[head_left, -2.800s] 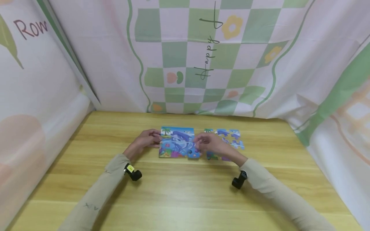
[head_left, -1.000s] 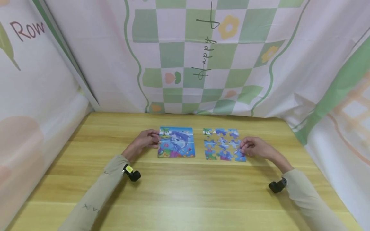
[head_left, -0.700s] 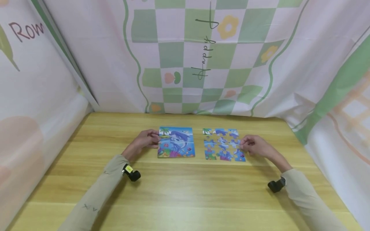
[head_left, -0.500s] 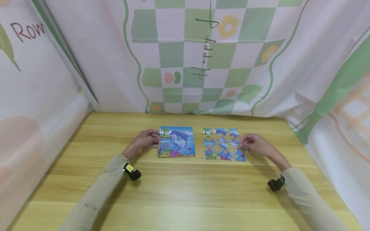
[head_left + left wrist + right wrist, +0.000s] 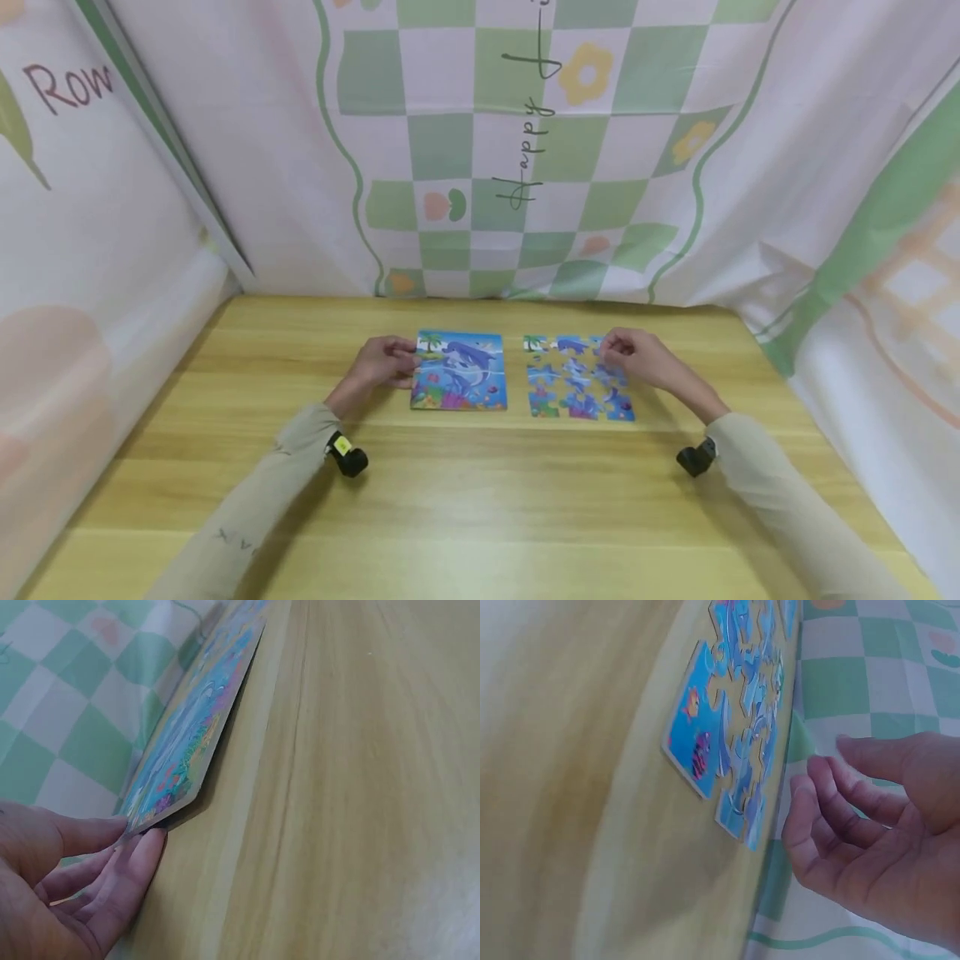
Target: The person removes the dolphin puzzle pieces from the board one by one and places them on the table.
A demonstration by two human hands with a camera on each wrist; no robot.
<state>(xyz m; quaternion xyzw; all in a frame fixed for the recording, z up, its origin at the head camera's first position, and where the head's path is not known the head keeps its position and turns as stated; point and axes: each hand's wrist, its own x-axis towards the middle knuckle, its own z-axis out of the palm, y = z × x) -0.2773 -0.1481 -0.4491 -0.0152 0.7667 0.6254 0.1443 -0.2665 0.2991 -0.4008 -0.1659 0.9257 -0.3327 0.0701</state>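
Note:
The dolphin picture board [image 5: 459, 371] lies left of centre on the table in the head view. My left hand [image 5: 382, 364] pinches its left edge; in the left wrist view the thumb [image 5: 94, 834] is on top and fingers are underneath, with the near edge slightly raised. Right of the board, several jigsaw pieces [image 5: 582, 406] lie spaced in rows forming the same dolphin scene. My right hand [image 5: 641, 357] hovers over the upper right pieces, fingers loosely curled. In the right wrist view nothing shows between its fingertips, and a corner piece [image 5: 692, 731] lies nearby.
The wooden table [image 5: 465, 500] stretches in front of the puzzle. A checked curtain [image 5: 510, 142] hangs right behind its back edge, with printed cloth [image 5: 97, 208] at the left and more at the right. Black cameras [image 5: 348, 457] sit on both wrists.
The right hand moved from the board to the pieces' right side, then up and left over them. A piece overlapping the board's lower right is gone from there. The left hand stays.

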